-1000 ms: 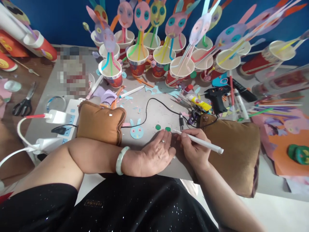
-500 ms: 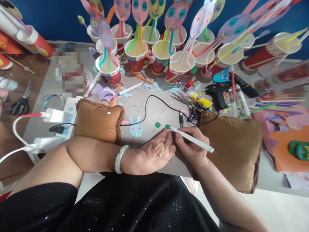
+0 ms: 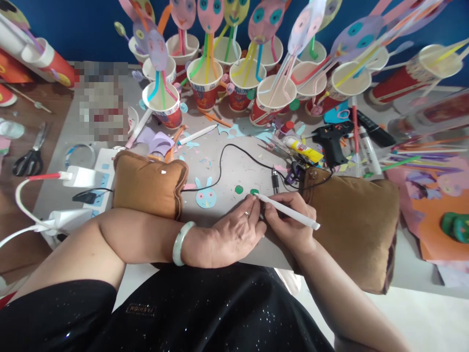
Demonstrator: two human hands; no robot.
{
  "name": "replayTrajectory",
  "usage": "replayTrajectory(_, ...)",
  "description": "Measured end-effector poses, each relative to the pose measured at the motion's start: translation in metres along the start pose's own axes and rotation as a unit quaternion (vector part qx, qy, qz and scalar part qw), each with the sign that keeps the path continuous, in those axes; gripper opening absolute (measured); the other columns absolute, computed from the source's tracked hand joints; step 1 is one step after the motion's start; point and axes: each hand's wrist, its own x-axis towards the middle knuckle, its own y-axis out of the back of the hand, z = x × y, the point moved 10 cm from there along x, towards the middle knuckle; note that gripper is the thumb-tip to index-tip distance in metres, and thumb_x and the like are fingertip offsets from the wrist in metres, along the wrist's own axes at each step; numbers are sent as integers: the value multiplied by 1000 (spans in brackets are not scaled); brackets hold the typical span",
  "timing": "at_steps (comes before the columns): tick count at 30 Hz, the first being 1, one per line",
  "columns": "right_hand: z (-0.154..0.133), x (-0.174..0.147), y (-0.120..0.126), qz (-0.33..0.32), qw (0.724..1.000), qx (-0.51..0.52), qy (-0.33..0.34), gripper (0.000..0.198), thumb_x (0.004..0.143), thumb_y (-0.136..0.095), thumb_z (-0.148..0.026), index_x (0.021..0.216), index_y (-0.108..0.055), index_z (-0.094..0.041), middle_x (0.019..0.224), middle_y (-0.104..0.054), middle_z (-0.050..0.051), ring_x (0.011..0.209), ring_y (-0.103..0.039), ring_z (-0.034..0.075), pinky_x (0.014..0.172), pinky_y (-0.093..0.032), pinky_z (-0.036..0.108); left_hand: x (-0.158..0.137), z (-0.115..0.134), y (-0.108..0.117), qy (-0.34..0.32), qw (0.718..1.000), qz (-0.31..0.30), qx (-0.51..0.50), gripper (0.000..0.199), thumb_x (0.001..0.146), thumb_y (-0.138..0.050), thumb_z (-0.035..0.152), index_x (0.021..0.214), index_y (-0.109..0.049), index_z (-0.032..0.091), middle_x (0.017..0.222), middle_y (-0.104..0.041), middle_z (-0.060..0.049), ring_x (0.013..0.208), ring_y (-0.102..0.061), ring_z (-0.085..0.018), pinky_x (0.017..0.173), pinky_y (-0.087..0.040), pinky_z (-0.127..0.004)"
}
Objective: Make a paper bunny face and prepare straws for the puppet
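My right hand (image 3: 295, 220) is closed around a white marker pen (image 3: 287, 210), its tip down on a small green paper circle (image 3: 254, 192) on the table. The fingertips of my left hand (image 3: 232, 234) are bunched together and hold the near edge of that circle down. A second green circle (image 3: 239, 189) lies just to the left. Further left is a light blue rabbit face (image 3: 205, 198) of cut paper with pink eyes. Beyond my right fingers a black pen (image 3: 275, 181) lies on the table.
Tan cushions lie at left (image 3: 146, 183) and right (image 3: 351, 225). A black cable (image 3: 221, 161) loops between them. Behind stand several paper cups (image 3: 205, 93) with straw-legged paper faces. A glue gun (image 3: 332, 144), scissors and scraps lie at the back right. A power strip (image 3: 104, 171) is at left.
The view has shifted very slightly. Both hands stay over the same green circle, with the white marker pen's tip still on it.
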Motion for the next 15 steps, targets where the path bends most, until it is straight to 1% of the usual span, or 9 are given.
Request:
replayTrajectory(5, 2, 1, -1, -5, 1000, -8, -2, 7, 89, -67, -28, 85, -68, -23, 69, -74, 0, 47, -60, 12, 43, -50, 23, 0, -3, 0, 25, 999, 10, -27, 35, 101, -53, 29, 119, -68, 3, 139, -69, -26, 137, -63, -34, 125, -39, -48)
replayTrajectory(11, -3, 0, 0, 4, 1000, -12, 25, 4, 91, -67, -26, 88, -67, -24, 71, -74, -1, 49, -63, 12, 47, -53, 23, 0, -3, -2, 21, 999, -1, -41, 39, 101, -54, 30, 124, -68, 1, 141, -67, -27, 138, -63, -34, 125, -38, -49)
replayTrajectory(13, -1, -2, 1, 7, 1000, -12, 21, 3, 92, -68, -26, 92, -68, -24, 73, -75, 0, 53, -67, 14, 49, -55, 25, 0, -3, -4, 21, 998, -7, -51, 41, 102, -55, 30, 127, -67, 1, 142, -67, -27, 138, -62, -34, 125, -37, -51)
replayTrajectory(15, 1, -4, 2, 7, 1000, 1, 18, 9, 94, -67, -25, 102, -70, -24, 81, -78, 2, 63, -73, 17, 57, -60, 28, 0, -4, -5, 26, 998, -6, -59, 41, 102, -55, 32, 127, -67, 2, 141, -67, -26, 137, -63, -34, 125, -37, -51)
